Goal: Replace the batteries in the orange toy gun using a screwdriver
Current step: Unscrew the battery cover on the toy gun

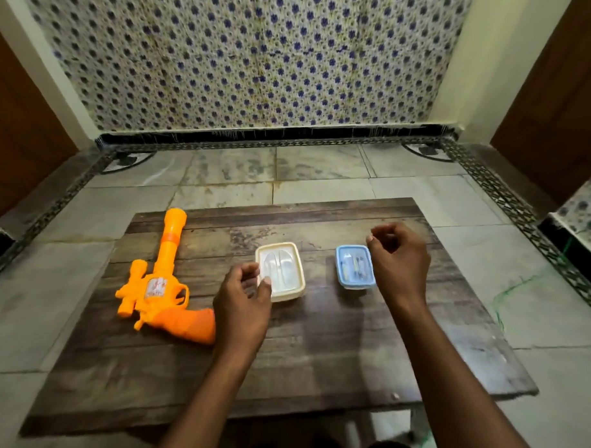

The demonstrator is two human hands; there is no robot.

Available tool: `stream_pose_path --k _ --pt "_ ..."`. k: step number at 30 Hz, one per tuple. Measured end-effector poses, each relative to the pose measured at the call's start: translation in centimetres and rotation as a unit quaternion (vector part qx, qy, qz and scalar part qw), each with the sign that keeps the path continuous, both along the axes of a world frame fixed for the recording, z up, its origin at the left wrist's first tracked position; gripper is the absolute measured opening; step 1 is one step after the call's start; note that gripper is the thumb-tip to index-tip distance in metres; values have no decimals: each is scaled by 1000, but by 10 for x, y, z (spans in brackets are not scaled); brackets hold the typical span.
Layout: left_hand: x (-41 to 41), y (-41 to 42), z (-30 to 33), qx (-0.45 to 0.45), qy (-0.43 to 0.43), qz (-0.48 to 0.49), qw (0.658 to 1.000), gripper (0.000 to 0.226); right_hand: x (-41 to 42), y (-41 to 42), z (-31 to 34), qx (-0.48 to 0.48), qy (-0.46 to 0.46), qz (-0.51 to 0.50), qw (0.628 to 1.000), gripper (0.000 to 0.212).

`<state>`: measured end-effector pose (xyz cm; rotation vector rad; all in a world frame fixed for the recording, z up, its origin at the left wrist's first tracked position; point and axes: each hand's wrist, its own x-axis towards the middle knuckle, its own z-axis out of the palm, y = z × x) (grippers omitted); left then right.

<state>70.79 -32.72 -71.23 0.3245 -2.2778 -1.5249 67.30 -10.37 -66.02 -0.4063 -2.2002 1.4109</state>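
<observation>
The task is barely begun. The orange toy gun lies closed and untouched near the left edge of the worktop. The left hand hovers at the cream box and the right hand at the blue box, fingers loosely curled, holding nothing. Both lids remain on; no screwdriver is out.

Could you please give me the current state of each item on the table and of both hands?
Orange plastic toy gun: lying flat on its side, untouched.
Cream rectangular lidded box: closed, left hand at its near-left corner.
Blue rectangular lidded box: closed, small items visible through lid.
Left hand: fingers loosely curled, holding nothing.
Right hand: fingers loosely curled, holding nothing.
Dark wooden table: level, carrying everything.
</observation>
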Motion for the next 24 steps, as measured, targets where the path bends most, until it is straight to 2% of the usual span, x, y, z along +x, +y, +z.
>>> stream_pose_path --k 3,6,8,16,24 --pt "26 2 -16 -50 -39 -40 997 34 13 25 -19 73 -65 -25 995 18" --pt "39 5 -24 -145 -41 -70 986 53 11 47 -46 111 -128 -32 985 24" --pt "41 3 -28 -155 -30 -74 985 61 4 55 -62 131 -168 -23 977 24" --pt "33 -1 -40 -177 1 -86 980 60 -29 51 -79 213 -195 -72 955 17" --pt "33 1 -35 -172 -1 -94 981 58 -28 51 -59 158 -226 -89 957 3"
